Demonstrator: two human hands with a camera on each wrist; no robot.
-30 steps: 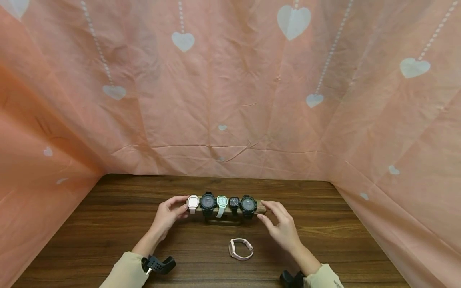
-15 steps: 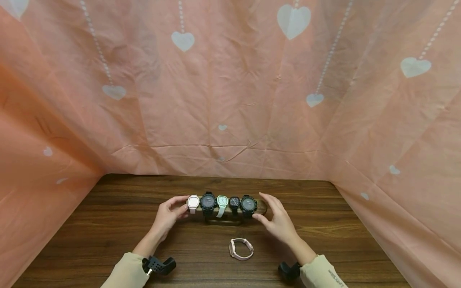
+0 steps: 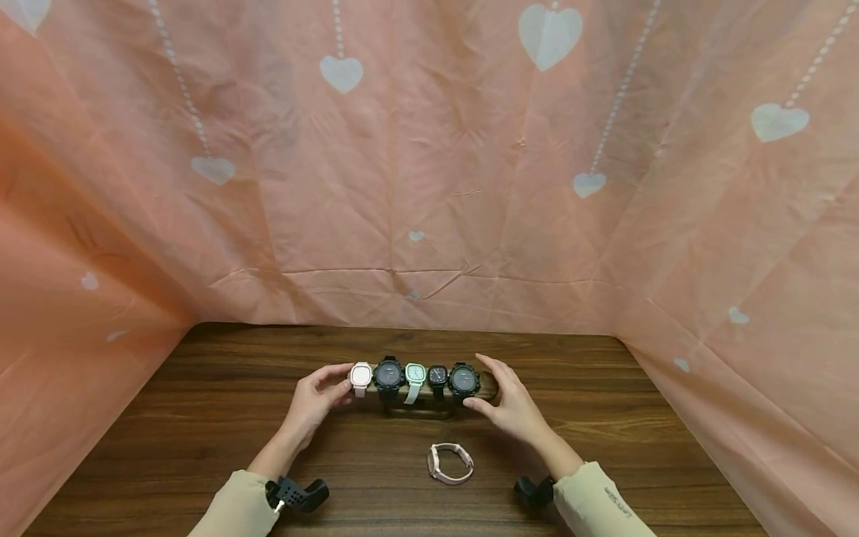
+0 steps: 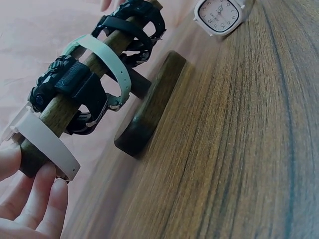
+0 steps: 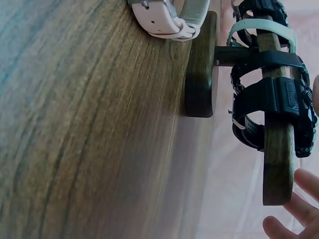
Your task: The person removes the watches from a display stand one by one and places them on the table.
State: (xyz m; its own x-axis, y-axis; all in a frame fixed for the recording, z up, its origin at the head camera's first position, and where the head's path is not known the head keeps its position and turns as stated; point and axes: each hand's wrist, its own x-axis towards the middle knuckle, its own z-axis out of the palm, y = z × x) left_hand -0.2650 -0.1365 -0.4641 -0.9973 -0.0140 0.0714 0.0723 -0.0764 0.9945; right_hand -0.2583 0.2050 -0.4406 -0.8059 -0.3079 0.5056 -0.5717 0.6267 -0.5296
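Observation:
A wooden watch stand [image 5: 278, 167] carries several watches along its bar. My left hand [image 3: 311, 403] holds the bar's left end, thumb and fingertips beside a pale pink watch [image 4: 47, 142]. Further along sit a black watch [image 3: 389, 375], a mint-green watch [image 3: 415, 373], a small square black watch [image 3: 438, 375] and a chunky black watch [image 3: 464, 380] at the right. My right hand [image 3: 515, 412] is around that last watch, thumb in front and fingers spread behind. The right wrist view shows several of its fingertips near the bare bar end.
A pale pink watch [image 3: 452, 480] with its strap buckled into a loop lies on the brown wooden table [image 3: 376, 492], in front of the stand's base [image 4: 149, 109]. Pink cloth [image 3: 429, 209] with white hearts walls in the back and sides.
My right hand has moved left, from the bar's right end to the rightmost black watch, baring that end. The left hand keeps its hold, and the watches stay in place.

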